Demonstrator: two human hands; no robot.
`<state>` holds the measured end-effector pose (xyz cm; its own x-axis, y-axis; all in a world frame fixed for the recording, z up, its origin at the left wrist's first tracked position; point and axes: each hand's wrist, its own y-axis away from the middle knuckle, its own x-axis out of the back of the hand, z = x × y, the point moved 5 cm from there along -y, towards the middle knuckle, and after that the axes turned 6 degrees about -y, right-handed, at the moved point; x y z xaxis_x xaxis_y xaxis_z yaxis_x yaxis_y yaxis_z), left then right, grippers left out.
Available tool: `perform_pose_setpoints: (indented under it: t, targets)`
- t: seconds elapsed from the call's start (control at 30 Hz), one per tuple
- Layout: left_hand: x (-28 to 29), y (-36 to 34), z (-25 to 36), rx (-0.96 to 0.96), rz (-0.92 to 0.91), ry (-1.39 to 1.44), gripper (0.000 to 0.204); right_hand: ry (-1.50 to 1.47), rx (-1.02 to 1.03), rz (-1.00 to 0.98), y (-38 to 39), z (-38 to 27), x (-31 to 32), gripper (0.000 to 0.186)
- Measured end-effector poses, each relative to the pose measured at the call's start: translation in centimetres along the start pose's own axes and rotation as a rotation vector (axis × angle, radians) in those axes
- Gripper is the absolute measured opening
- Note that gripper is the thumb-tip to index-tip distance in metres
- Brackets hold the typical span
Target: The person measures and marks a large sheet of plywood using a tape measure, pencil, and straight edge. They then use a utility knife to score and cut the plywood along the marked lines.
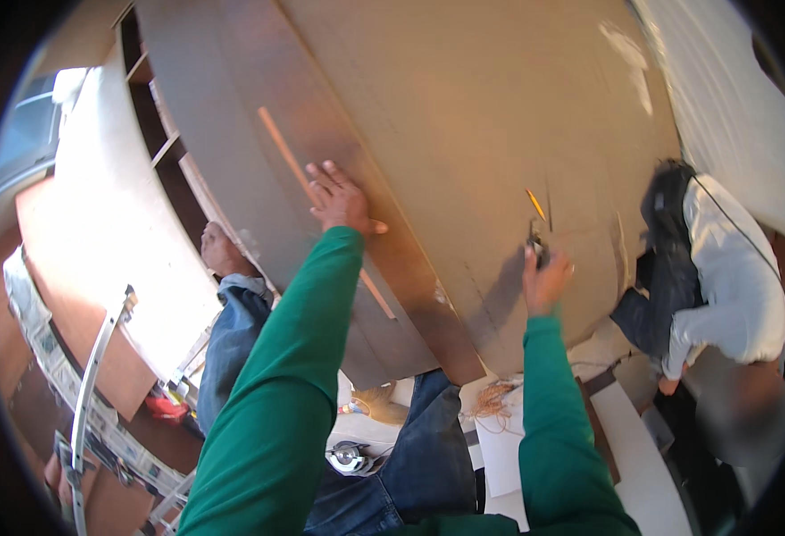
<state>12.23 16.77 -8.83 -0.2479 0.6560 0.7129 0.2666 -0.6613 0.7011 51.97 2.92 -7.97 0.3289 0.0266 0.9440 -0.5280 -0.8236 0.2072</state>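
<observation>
My left hand point(342, 198) lies flat with its fingers spread on a long brown plank point(370, 188), which rests on a wide brown panel point(500, 107). A thin light-orange strip point(285, 152) runs along beside the fingers and under the wrist. Further right, my right hand point(546, 279) is closed around a small dark hand tool point(536, 241) with a narrow tip, held low over the panel; its exact kind is blurred. Just beyond the tip lies a yellow pencil point(535, 205).
A person in a white top point(736, 268) crouches at the right edge of the panel. An aluminium ladder point(93, 384) stands at left. By my legs are a round metal-and-white power tool point(348, 457), a straw-coloured brush point(381, 406) and a coil of orange cord point(494, 402).
</observation>
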Motion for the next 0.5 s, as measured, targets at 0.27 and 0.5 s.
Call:
perform_pose_setpoints:
  t: [0.27, 0.5]
  targets:
    - [1.0, 0.6, 0.7, -0.111, 0.069, -0.152, 0.160, -0.087, 0.127, -0.094, 2.6, 1.0, -0.7, 0.044]
    - [0.9, 0.2, -0.3, -0.140, -0.007, 0.035, 0.161, -0.374, 0.044, -0.292, 7.7, -5.7, 1.5, 0.030]
